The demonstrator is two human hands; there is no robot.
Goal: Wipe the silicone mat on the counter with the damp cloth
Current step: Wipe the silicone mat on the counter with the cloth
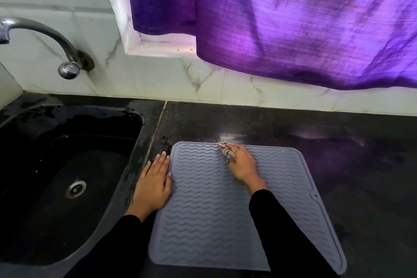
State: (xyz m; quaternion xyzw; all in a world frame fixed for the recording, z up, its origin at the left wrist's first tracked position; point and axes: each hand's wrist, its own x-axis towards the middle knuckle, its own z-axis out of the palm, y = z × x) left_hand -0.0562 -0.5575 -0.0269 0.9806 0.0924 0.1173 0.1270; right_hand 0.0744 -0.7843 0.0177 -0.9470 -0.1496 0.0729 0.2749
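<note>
A grey silicone mat [209,210] with wavy ridges lies flat on the black counter [338,165]. My right hand [241,162] grips a small bunched cloth [224,149], white with dark lines, and holds it on the mat close to the far edge. Most of the cloth is hidden under the fingers. My left hand [154,183] lies flat with straight fingers on the counter at the mat's left edge, its thumb side touching the mat.
A black sink [33,165] with a metal drain [76,189] sits to the left, its rim wet. A chrome tap [45,34] comes out of the tiled wall above it. A purple curtain [293,18] hangs over the window behind the counter.
</note>
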